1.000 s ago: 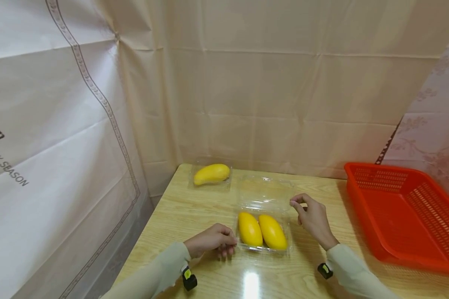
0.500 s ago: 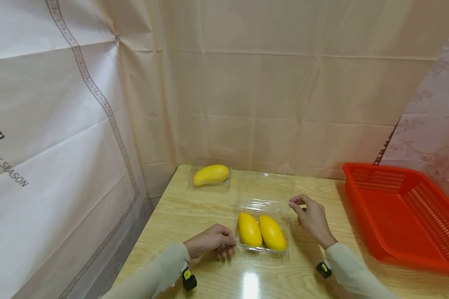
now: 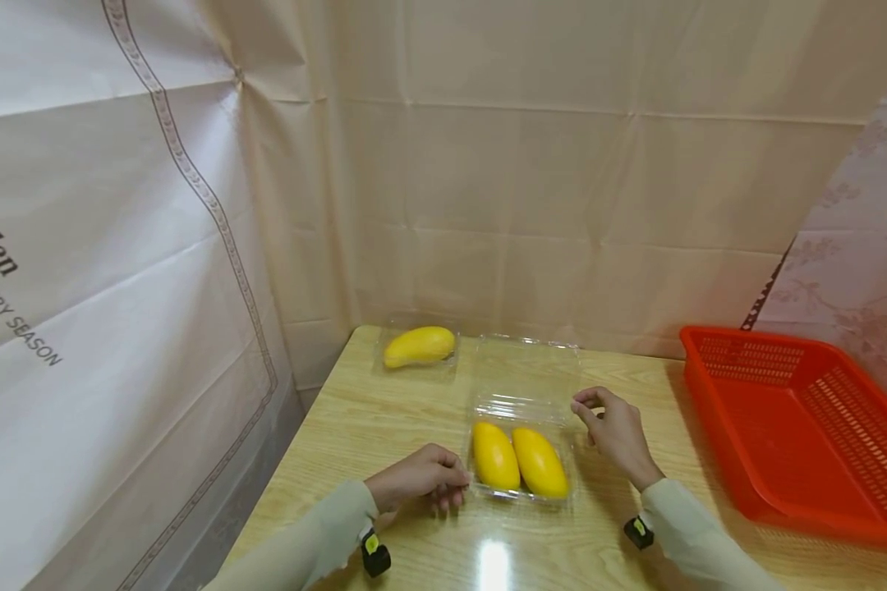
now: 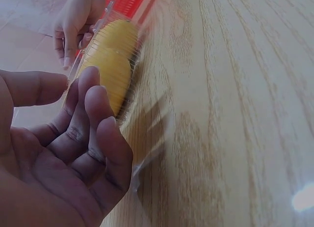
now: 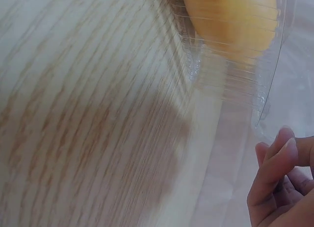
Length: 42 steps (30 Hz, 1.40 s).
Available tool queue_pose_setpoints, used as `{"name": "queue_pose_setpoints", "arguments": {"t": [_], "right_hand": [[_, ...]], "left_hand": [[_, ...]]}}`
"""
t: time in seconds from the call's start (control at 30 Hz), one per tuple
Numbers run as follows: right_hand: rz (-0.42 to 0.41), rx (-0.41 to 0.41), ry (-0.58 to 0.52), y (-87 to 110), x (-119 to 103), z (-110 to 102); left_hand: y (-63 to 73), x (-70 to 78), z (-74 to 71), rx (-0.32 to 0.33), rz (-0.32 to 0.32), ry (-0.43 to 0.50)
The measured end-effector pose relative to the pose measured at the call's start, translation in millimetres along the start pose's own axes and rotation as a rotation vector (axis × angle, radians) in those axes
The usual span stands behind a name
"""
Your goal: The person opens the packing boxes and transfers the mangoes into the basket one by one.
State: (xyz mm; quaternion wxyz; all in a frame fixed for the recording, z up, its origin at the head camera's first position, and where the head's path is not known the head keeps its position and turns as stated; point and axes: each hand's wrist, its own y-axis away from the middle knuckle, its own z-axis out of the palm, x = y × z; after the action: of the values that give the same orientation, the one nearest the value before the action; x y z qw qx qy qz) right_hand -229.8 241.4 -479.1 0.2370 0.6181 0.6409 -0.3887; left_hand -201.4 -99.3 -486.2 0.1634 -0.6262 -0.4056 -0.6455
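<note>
A clear plastic clamshell box stands on the table with its lid swung back. Two yellow mangoes lie side by side in its base. My left hand pinches the rim at the near left corner between thumb and index finger; in the left wrist view the other fingers of that hand curl loosely beside the box wall. At the right side, my right hand pinches the lid's edge near the hinge. In the right wrist view its thumb and index fingertips meet at the clear edge.
Behind to the left, another mango lies in a second clear plastic box near the table's back edge. On the right stands a red plastic basket. Cloth sheets hang behind and to the left of the wooden table.
The lid has tipped slightly further back, its far edge now higher in the head view. Both hands stay almost in place, and the mangoes have not moved within the box.
</note>
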Motion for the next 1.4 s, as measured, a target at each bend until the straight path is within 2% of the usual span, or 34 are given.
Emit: {"name": "queue_pose_setpoints", "arguments": {"t": [0.37,0.6,0.87,1.4], "right_hand": [[0.0,-0.032,-0.002,-4.4,2.1,1.2],[0.045,-0.059,0.018,-6.6,2.2,3.6],[0.059,-0.082,-0.01,-7.4,4.1,4.7],[0.158,-0.134,-0.076,-10.0,5.0,6.3]], "left_hand": [[-0.3,-1.4,0.8,0.012,0.008,0.02],[-0.5,-2.1,1.7,0.021,0.005,0.021],[0.0,-2.6,2.0,0.028,-0.001,0.023],[0.6,-4.2,2.0,0.018,0.037,0.001]]}}
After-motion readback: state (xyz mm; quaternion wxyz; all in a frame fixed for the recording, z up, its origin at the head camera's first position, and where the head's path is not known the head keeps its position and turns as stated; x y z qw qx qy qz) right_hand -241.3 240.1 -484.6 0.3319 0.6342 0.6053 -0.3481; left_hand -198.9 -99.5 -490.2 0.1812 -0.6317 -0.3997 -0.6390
